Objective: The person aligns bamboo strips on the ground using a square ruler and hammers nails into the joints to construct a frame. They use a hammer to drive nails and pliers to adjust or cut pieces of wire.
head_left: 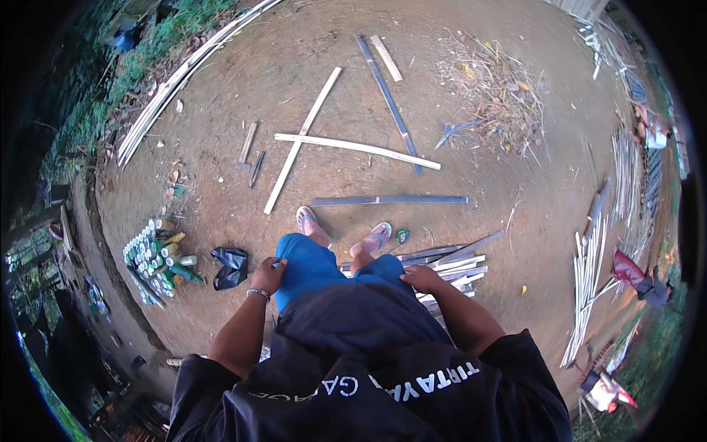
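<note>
My left hand is closed on the side of my blue shorts, with a bracelet at the wrist. On the other side my right hand pinches the cloth of the right leg. Ahead of my sandalled feet, a dark bamboo strip lies crosswise on the dirt. Beyond it a pale strip crosses over another pale strip and a long dark strip. A hammer rests to the left, beside a dark blade-like tool.
A black plastic bag and many green bamboo pieces lie at the left. Cut slats are piled by my right leg. Dry twigs are heaped far right. Long bamboo strips line the far left edge; more slats lie right.
</note>
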Available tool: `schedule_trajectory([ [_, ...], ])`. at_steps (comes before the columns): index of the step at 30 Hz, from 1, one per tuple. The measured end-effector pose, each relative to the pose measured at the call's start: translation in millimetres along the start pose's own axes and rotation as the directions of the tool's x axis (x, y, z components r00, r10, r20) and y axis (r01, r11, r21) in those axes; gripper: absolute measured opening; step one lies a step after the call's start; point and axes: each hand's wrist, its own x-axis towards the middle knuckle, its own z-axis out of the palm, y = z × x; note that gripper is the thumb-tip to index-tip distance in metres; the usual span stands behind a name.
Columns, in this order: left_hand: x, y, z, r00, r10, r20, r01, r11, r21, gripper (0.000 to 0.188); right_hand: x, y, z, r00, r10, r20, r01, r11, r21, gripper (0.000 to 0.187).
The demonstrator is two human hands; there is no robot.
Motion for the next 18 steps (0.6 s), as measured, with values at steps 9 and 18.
schedule_trajectory([
  [9, 55, -72, 8, 0.964, -0.129, 0.232, 0.168, 0.973, -0.156, 0.049, 46, -56, -14, 0.993, 0.106, 0.054, -0.101, 0.990, -0.096, 0.060],
  [18, 204, -73, -47, 0.951, -0.105, 0.291, 0.175, 0.958, -0.226, 0.048, 175, -188, -8, 0.989, -0.065, -0.129, 0.098, 0.959, 0.267, 0.046],
])
